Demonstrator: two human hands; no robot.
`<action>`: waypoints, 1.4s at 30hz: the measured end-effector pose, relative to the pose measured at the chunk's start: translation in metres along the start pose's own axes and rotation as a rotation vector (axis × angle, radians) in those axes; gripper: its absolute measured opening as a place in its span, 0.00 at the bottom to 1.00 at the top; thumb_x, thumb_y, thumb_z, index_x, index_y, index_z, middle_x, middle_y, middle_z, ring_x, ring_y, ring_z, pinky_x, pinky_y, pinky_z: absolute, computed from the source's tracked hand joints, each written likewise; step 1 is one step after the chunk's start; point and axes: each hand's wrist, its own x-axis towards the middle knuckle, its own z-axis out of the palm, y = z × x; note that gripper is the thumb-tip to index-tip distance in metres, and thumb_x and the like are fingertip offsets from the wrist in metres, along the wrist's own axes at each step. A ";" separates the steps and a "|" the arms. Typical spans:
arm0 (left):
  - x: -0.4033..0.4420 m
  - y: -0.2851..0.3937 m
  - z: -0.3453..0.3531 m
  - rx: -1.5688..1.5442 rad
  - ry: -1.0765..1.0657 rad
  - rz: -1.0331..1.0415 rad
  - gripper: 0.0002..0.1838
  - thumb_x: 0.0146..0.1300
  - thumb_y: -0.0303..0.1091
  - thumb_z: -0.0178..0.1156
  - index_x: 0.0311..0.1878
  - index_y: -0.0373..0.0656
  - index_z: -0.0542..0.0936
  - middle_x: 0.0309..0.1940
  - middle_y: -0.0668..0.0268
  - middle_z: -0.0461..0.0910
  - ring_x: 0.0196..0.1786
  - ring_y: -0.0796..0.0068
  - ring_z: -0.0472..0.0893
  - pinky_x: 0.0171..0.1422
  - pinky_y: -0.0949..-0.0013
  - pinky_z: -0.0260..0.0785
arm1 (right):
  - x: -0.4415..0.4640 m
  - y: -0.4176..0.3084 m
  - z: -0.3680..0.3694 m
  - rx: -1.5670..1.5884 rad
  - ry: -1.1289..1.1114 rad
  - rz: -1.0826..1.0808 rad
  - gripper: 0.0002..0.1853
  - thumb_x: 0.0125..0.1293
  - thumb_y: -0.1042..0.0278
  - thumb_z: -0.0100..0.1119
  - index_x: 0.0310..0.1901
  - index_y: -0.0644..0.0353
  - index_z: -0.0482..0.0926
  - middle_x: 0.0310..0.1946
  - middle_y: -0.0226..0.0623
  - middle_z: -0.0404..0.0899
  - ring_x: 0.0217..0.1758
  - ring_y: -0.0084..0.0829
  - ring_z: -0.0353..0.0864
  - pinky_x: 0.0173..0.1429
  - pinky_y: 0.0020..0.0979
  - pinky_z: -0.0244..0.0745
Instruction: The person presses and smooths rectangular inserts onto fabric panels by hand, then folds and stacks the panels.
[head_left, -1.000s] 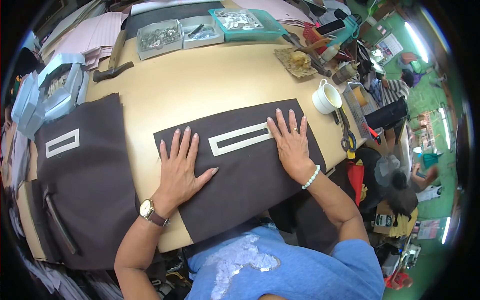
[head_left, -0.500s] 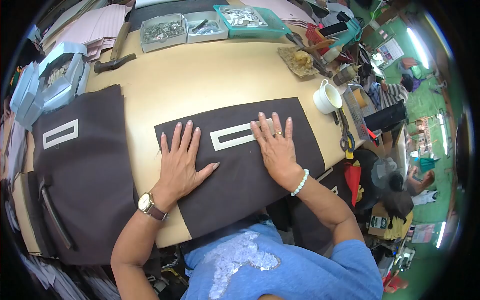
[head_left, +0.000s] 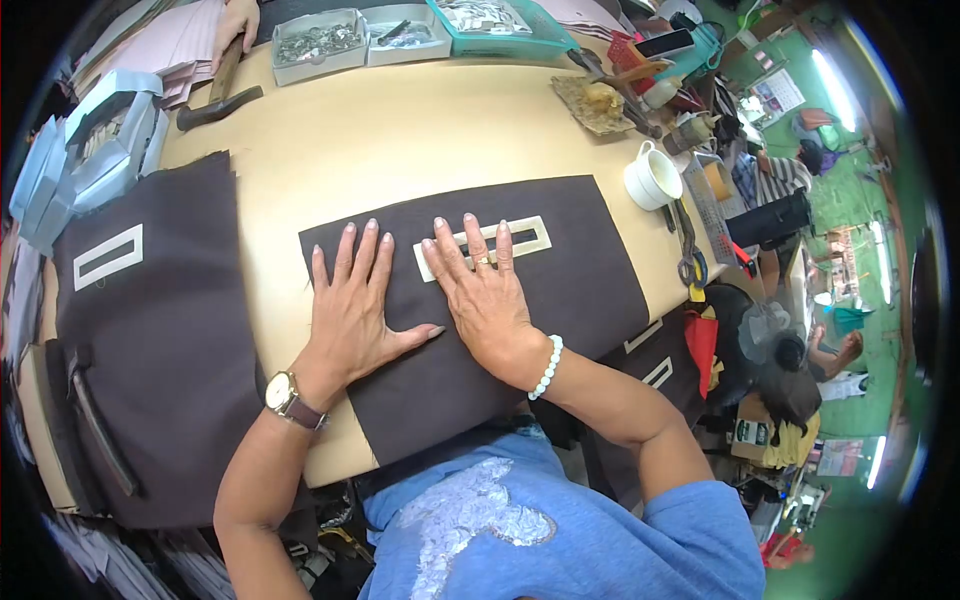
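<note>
With right hand (head_left: 484, 288) splayed over cream rectangular frame (head_left: 542, 234), left hand (head_left: 352, 318) splayed left of it, loosely touches dark fabric panel (head_left: 590, 285); probably light, pliable; best lifted by edges.

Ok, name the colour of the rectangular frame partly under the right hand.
The rectangular frame is off-white; it shows best in the head view.

Under my two flat hands lies a piece of dark brown cloth (head_left: 570, 295), four-sided and spread smooth, set slightly askew on the pale tan table (head_left: 420, 130), its near side at the table's edge. On the cloth's far half rests a thin off-white rectangular frame (head_left: 542, 232), long and narrow, flat, its right end angled away from me. Brown cloth shows through its slot; my right hand (head_left: 487, 305) covers its left-middle part.
</note>
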 end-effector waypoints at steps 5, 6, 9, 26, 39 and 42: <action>0.000 0.000 -0.001 -0.014 -0.016 -0.010 0.59 0.43 0.70 0.61 0.68 0.34 0.56 0.70 0.50 0.52 0.74 0.50 0.46 0.72 0.39 0.35 | 0.007 0.002 0.002 -0.063 0.023 -0.030 0.34 0.63 0.56 0.47 0.70 0.52 0.53 0.71 0.41 0.48 0.73 0.50 0.45 0.73 0.58 0.33; 0.000 0.000 0.000 -0.007 -0.014 -0.008 0.59 0.42 0.71 0.61 0.68 0.33 0.56 0.70 0.50 0.52 0.74 0.50 0.46 0.72 0.39 0.35 | 0.009 0.005 0.004 -0.084 0.028 -0.036 0.34 0.63 0.56 0.47 0.71 0.51 0.53 0.71 0.41 0.47 0.73 0.50 0.45 0.73 0.58 0.33; 0.000 0.000 0.000 -0.006 -0.009 -0.011 0.60 0.42 0.71 0.61 0.68 0.32 0.55 0.70 0.49 0.52 0.74 0.50 0.47 0.72 0.40 0.37 | 0.016 0.019 0.006 -0.098 0.048 -0.103 0.34 0.64 0.57 0.46 0.71 0.47 0.51 0.72 0.40 0.46 0.74 0.49 0.44 0.73 0.57 0.31; 0.017 0.009 -0.033 0.177 -0.298 -0.028 0.63 0.39 0.73 0.61 0.68 0.32 0.54 0.70 0.48 0.52 0.73 0.51 0.50 0.71 0.42 0.44 | -0.010 0.096 0.024 0.981 0.014 -0.417 0.28 0.58 0.77 0.45 0.62 0.44 0.69 0.70 0.49 0.51 0.73 0.52 0.49 0.73 0.55 0.41; -0.118 0.093 -0.034 0.159 0.039 -0.648 0.35 0.54 0.45 0.64 0.60 0.32 0.68 0.64 0.44 0.62 0.67 0.44 0.60 0.69 0.45 0.50 | -0.174 0.114 0.079 0.581 0.385 0.806 0.30 0.62 0.67 0.56 0.65 0.65 0.60 0.52 0.46 0.73 0.59 0.48 0.68 0.67 0.55 0.50; -0.130 0.101 -0.007 0.019 0.367 -0.555 0.18 0.55 0.32 0.63 0.47 0.33 0.75 0.50 0.49 0.74 0.59 0.45 0.69 0.63 0.51 0.59 | -0.168 0.112 0.079 0.731 0.411 0.816 0.28 0.60 0.73 0.57 0.63 0.64 0.63 0.40 0.42 0.75 0.47 0.42 0.74 0.61 0.46 0.61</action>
